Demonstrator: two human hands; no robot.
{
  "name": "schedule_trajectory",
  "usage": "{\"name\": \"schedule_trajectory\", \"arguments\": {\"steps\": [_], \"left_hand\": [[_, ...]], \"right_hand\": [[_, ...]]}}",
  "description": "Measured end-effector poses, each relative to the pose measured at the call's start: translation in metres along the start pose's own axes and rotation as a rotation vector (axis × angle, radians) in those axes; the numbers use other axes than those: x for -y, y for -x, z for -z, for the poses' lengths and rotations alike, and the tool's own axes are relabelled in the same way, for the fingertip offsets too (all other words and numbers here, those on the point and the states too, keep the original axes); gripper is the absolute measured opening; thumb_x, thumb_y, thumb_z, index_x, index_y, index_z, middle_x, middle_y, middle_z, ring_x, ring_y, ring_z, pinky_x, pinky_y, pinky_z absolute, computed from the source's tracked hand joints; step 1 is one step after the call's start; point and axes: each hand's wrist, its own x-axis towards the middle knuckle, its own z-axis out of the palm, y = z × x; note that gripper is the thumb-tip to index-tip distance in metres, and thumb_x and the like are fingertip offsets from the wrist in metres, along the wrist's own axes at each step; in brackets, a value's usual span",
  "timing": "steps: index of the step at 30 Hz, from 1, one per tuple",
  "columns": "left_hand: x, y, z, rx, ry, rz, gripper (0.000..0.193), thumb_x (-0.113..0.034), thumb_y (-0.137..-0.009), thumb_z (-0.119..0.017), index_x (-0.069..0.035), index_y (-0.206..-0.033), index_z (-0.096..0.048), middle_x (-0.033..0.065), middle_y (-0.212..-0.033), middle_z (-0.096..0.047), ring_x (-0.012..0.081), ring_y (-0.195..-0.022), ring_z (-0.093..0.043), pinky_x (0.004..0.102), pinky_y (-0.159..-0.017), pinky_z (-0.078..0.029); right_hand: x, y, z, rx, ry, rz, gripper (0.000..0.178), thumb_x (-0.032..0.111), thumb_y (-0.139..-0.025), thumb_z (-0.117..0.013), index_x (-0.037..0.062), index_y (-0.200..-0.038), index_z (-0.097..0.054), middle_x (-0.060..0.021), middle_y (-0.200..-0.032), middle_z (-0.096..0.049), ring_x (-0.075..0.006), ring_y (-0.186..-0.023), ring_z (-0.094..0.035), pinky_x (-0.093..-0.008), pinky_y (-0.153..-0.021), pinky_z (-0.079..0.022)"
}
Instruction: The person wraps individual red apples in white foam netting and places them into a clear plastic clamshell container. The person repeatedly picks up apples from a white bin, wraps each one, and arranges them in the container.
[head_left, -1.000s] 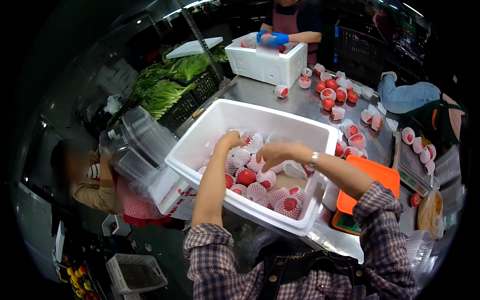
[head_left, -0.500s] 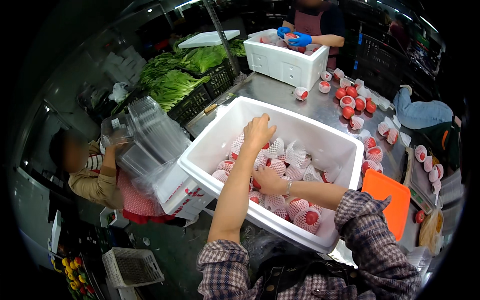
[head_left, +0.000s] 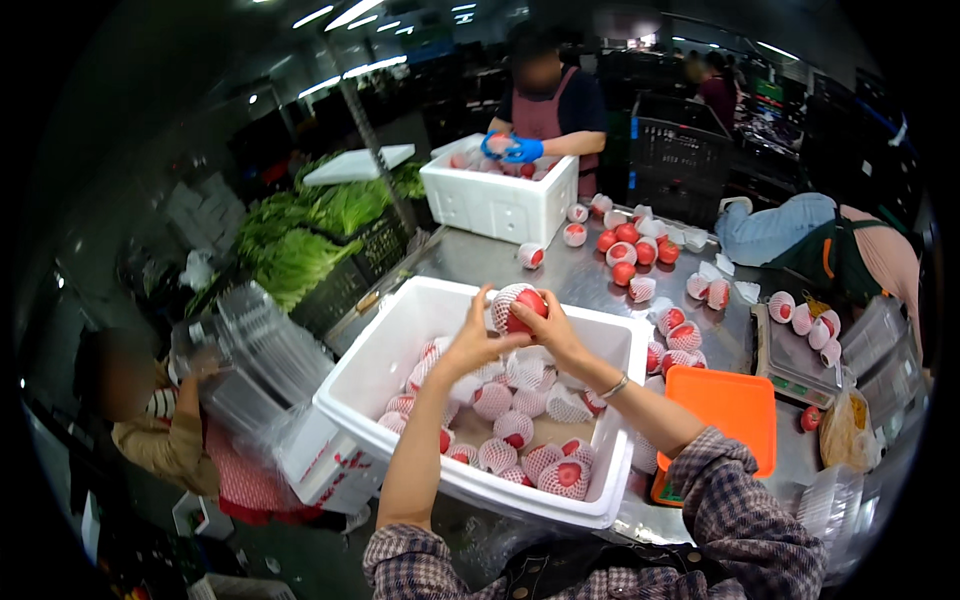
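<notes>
Above a large white foam box (head_left: 385, 362), a red tomato (head_left: 524, 312) partly covered by a white foam net sits between both my hands. My left hand (head_left: 472, 342) grips its left side, the fingers curved around the net. My right hand (head_left: 556, 334) closes on its right side, where bare red skin shows. Inside the box lie several netted tomatoes (head_left: 514, 428), and part of the bottom shows among them.
Netted and loose tomatoes (head_left: 646, 250) lie on the metal table (head_left: 478, 262). An orange tray (head_left: 722, 415) and a scale (head_left: 795, 350) are at right. A co-worker's blue-gloved hands (head_left: 515, 148) work over another foam box (head_left: 500, 200). Someone at left handles clear plastic containers (head_left: 262, 345).
My hands have risen out of the box, now with a netted tomato between them. The view has tilted up. The co-worker still has a tomato in the blue gloves.
</notes>
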Motion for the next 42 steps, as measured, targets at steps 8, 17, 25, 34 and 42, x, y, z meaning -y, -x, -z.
{"name": "schedule_trajectory", "arguments": {"steps": [8,17,25,34,42], "left_hand": [[-0.006,0.000,-0.027,-0.220,-0.211,-0.419,0.086,-0.015,-0.066,-0.079,-0.005,-0.133,-0.027,0.0139,-0.127,-0.036,0.0259,-0.115,-0.045,0.0338,-0.093,-0.045],[-0.017,-0.009,-0.036,-0.428,0.184,-0.001,0.082,-0.023,-0.070,-0.077,-0.005,-0.132,-0.025,0.0164,-0.117,-0.045,0.0218,-0.093,-0.059,0.0285,-0.065,-0.055],[0.004,-0.021,-0.044,-0.140,1.025,0.137,0.053,-0.050,-0.076,-0.061,-0.008,-0.108,-0.053,0.0097,-0.092,-0.062,0.0231,-0.073,-0.061,0.0225,-0.047,-0.051],[0.010,-0.020,-0.033,-0.122,1.350,0.137,0.058,-0.062,-0.079,-0.048,-0.010,-0.104,-0.056,0.0077,-0.092,-0.062,0.0248,-0.077,-0.060,0.0238,-0.050,-0.054],[0.000,-0.018,-0.040,-0.069,1.394,0.175,0.045,-0.041,-0.081,-0.061,-0.007,-0.110,-0.052,0.0117,-0.108,-0.056,0.0273,-0.092,-0.059,0.0328,-0.071,-0.058]], "right_hand": [[0.008,0.004,0.011,-0.067,-0.224,0.251,0.038,0.038,-0.092,-0.050,0.0008,-0.099,-0.055,-0.0058,-0.080,-0.059,-0.0094,-0.067,-0.057,-0.0225,-0.056,-0.046],[-0.003,0.002,0.006,-0.160,0.155,0.456,0.026,0.024,-0.092,-0.051,0.0012,-0.085,-0.061,-0.0022,-0.070,-0.061,-0.0093,-0.051,-0.056,-0.0222,-0.047,-0.045],[-0.023,-0.024,0.044,0.014,-1.008,-0.176,0.022,0.026,-0.092,-0.051,0.0062,-0.098,-0.059,-0.0042,-0.089,-0.066,-0.0154,-0.080,-0.064,-0.0288,-0.069,-0.054],[0.004,-0.013,0.037,0.258,-1.082,-0.297,0.021,0.027,-0.089,-0.056,0.0078,-0.099,-0.058,-0.0041,-0.094,-0.065,-0.0143,-0.086,-0.064,-0.0275,-0.074,-0.055],[-0.006,-0.021,0.051,0.018,-1.154,0.128,0.013,0.020,-0.091,-0.054,0.0076,-0.092,-0.058,-0.0034,-0.088,-0.065,-0.0125,-0.080,-0.063,-0.0261,-0.072,-0.053]]}}
